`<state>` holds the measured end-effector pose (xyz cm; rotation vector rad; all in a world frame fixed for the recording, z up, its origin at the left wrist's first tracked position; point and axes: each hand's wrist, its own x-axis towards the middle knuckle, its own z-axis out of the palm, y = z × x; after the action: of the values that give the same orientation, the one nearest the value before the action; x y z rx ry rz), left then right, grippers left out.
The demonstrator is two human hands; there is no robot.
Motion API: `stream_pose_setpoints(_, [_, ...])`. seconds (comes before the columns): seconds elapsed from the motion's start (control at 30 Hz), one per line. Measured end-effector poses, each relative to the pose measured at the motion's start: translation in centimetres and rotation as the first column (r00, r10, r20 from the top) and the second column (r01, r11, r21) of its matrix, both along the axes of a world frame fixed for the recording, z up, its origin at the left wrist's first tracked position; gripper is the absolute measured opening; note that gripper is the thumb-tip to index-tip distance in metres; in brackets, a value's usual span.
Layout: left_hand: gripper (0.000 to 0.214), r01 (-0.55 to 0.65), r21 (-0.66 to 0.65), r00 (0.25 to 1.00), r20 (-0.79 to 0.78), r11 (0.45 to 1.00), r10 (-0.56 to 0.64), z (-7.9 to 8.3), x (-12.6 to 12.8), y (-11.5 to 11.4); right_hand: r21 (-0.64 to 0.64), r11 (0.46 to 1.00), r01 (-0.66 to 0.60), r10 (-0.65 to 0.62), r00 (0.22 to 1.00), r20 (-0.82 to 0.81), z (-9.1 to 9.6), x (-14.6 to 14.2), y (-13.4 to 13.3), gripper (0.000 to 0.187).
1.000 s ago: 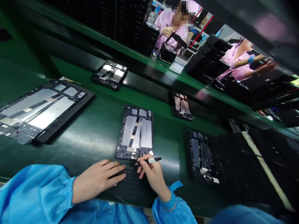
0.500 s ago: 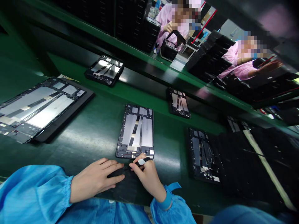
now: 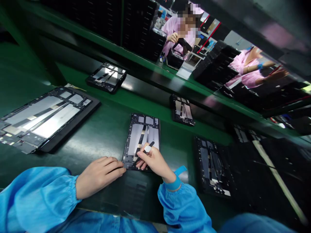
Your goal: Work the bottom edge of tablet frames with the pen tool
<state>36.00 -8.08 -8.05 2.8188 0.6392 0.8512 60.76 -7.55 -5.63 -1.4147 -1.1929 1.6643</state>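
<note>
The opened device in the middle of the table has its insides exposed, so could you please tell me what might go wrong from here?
The right hand holds a slim black tool over the lower part of the opened device, so a slip could scratch exposed parts.
The left hand has its fingertips by the device's lower left corner; a nudge might shift it on the green table.

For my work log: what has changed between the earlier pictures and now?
The right hand moved forward from the near edge of the middle device to over it; the left hand shifted to that device's near left corner. The dark tool stayed in the right hand, the device in place.
</note>
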Motion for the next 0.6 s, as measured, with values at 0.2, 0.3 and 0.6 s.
stream_pose_setpoints(0.2, [0.027,0.004,0.006,1.0,0.012,1.0,-0.004,-1.1,-0.1,0.2,-0.023,1.0,-0.013,0.013,1.0,0.001,-0.6,-0.4,0.3,0.049])
stream_pose_setpoints(0.3, [0.028,0.0,0.007,1.0,0.013,1.0,-0.001,-1.1,0.0,0.2,-0.015,1.0,-0.013,0.013,1.0,0.016,-0.5,-0.4,0.3,0.048])
stream_pose_setpoints(0.6, [0.027,-0.011,0.002,0.999,-0.033,1.0,0.011,-1.2,-0.3,-0.2,-0.005,1.0,0.006,-0.006,1.0,0.022,-0.4,-0.6,0.2,0.041])
